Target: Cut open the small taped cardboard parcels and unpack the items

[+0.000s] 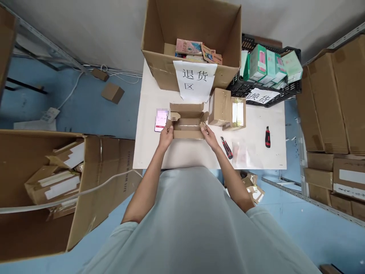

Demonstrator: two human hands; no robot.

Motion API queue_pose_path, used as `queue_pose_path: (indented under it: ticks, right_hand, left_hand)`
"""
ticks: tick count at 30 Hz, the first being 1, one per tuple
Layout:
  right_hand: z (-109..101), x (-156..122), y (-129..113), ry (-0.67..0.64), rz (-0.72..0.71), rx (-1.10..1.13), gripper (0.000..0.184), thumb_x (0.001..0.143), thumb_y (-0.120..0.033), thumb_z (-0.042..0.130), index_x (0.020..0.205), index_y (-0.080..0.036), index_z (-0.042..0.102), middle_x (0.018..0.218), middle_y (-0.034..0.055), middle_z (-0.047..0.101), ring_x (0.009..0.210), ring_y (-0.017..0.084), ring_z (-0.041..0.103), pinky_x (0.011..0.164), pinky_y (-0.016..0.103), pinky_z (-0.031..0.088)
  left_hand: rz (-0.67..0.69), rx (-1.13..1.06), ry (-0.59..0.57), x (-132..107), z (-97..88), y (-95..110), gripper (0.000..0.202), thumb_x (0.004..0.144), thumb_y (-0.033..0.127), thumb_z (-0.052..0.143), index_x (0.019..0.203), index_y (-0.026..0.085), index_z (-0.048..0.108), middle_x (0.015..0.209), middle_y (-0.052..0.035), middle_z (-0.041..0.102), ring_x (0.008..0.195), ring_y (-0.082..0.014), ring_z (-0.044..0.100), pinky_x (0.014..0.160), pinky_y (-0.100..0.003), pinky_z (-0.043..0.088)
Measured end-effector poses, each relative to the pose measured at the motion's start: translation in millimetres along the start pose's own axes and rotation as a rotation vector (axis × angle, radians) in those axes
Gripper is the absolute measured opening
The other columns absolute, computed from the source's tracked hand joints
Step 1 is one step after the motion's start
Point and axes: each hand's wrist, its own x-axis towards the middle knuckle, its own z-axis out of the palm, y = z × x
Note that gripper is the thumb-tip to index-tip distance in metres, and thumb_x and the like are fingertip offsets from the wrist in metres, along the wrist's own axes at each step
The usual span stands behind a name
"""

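Observation:
A small open cardboard mailer box (186, 121) lies on the white table (182, 156), lid flap raised toward the far side. My left hand (166, 135) grips its left end, fingers curled round the side flap. My right hand (208, 135) holds the right end the same way. The box's inside looks empty. A phone (161, 119) with a lit pink screen lies just left of the box, beside my left hand.
Right of the box stand two small cartons (226, 108). A red-black utility knife (227, 147), a clear plastic bag (245, 154) and a second knife (267, 137) lie further right. A large labelled carton (192, 42) and a black crate (268, 70) of green boxes stand behind. Big cartons flank the table.

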Motion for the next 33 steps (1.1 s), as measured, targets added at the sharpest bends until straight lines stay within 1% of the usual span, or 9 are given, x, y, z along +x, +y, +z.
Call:
queue_pose_path:
  ticks: [3, 7, 10, 13, 17, 21, 24, 29, 33]
  right_hand:
    - [1.6, -0.4, -2.6, 0.025, 0.098, 0.003, 0.11, 0.095, -0.09, 0.065, 0.173, -0.012, 0.056, 0.178, 0.0198, 0.056, 0.169, 0.035, 0.051, 0.141, 0.051, 0.039]
    - [-14.4, -32.6, 10.8, 0.137, 0.164, 0.007, 0.089, 0.102, -0.078, 0.062, 0.167, -0.017, 0.061, 0.168, 0.0204, 0.066, 0.155, 0.035, 0.066, 0.129, 0.055, 0.054]
    - [-39.3, -67.0, 29.7, 0.257, 0.213, -0.081, 0.07, 0.103, -0.067, 0.065, 0.152, -0.017, 0.072, 0.159, 0.0208, 0.073, 0.143, 0.033, 0.074, 0.124, 0.054, 0.058]
    - [-71.2, -97.7, 52.9, 0.377, 0.305, -0.209, 0.055, 0.101, -0.062, 0.068, 0.133, -0.019, 0.081, 0.141, 0.0186, 0.083, 0.13, 0.033, 0.079, 0.118, 0.052, 0.061]
    - [-120.8, -121.4, 85.2, 0.48, 0.414, -0.322, 0.044, 0.099, -0.056, 0.068, 0.119, -0.019, 0.083, 0.119, 0.0154, 0.088, 0.117, 0.033, 0.081, 0.11, 0.05, 0.064]
    - [-173.8, -121.2, 119.2, 0.525, 0.49, -0.394, 0.043, 0.095, -0.044, 0.069, 0.125, -0.015, 0.078, 0.131, 0.023, 0.082, 0.122, 0.035, 0.077, 0.117, 0.055, 0.059]
    - [-205.3, -111.5, 148.2, 0.511, 0.536, -0.429, 0.05, 0.088, -0.037, 0.074, 0.129, -0.009, 0.073, 0.143, 0.0308, 0.073, 0.128, 0.039, 0.073, 0.12, 0.057, 0.055]
    - [-226.6, -99.8, 188.2, 0.431, 0.52, -0.443, 0.051, 0.087, -0.033, 0.079, 0.134, -0.018, 0.067, 0.15, 0.0248, 0.068, 0.141, 0.039, 0.064, 0.123, 0.055, 0.053]
    - [-228.0, -101.8, 198.8, 0.415, 0.467, -0.494, 0.055, 0.094, -0.037, 0.079, 0.14, -0.017, 0.059, 0.155, 0.0291, 0.062, 0.147, 0.044, 0.057, 0.125, 0.058, 0.051]
  left_hand:
    - [0.017, 0.061, 0.002, 9.0, -11.2, 13.1, 0.044, 0.107, 0.043, 0.063, 0.143, 0.018, 0.071, 0.143, -0.0186, 0.077, 0.14, -0.0362, 0.07, 0.129, -0.054, 0.051]
    - [0.199, 0.175, 0.114, -12.0, -17.7, 31.4, 0.048, 0.107, 0.037, 0.066, 0.151, 0.02, 0.065, 0.162, -0.0196, 0.064, 0.159, -0.035, 0.055, 0.141, -0.053, 0.037]
    - [0.384, 0.201, 0.108, -40.8, -8.3, 49.8, 0.042, 0.11, 0.032, 0.059, 0.151, 0.022, 0.066, 0.164, -0.0182, 0.06, 0.163, -0.033, 0.048, 0.142, -0.052, 0.035]
    - [0.533, 0.221, 0.001, -68.6, 13.0, 67.3, 0.037, 0.113, 0.03, 0.053, 0.145, 0.024, 0.07, 0.158, -0.0161, 0.065, 0.157, -0.0327, 0.054, 0.139, -0.055, 0.038]
    - [0.628, 0.291, -0.228, -96.0, 53.0, 76.6, 0.034, 0.113, 0.027, 0.05, 0.135, 0.025, 0.076, 0.141, -0.0129, 0.076, 0.139, -0.032, 0.067, 0.128, -0.053, 0.05]
    - [0.611, 0.356, -0.377, -119.2, 103.6, 66.3, 0.035, 0.111, 0.024, 0.05, 0.131, 0.024, 0.078, 0.133, -0.0121, 0.08, 0.131, -0.0324, 0.072, 0.121, -0.052, 0.055]
    - [0.517, 0.412, -0.472, -135.7, 149.8, 51.1, 0.036, 0.11, 0.024, 0.053, 0.136, 0.023, 0.078, 0.138, -0.0124, 0.079, 0.13, -0.0323, 0.073, 0.119, -0.051, 0.058]
    - [0.383, 0.541, -0.689, -153.1, 235.1, 25.3, 0.041, 0.106, 0.021, 0.058, 0.143, 0.022, 0.076, 0.15, -0.0136, 0.075, 0.136, -0.0337, 0.073, 0.123, -0.051, 0.058]
    - [0.381, 0.675, -0.789, -158.2, 292.4, 9.8, 0.046, 0.101, 0.013, 0.059, 0.143, 0.021, 0.077, 0.162, -0.0153, 0.068, 0.143, -0.0369, 0.069, 0.13, -0.055, 0.053]
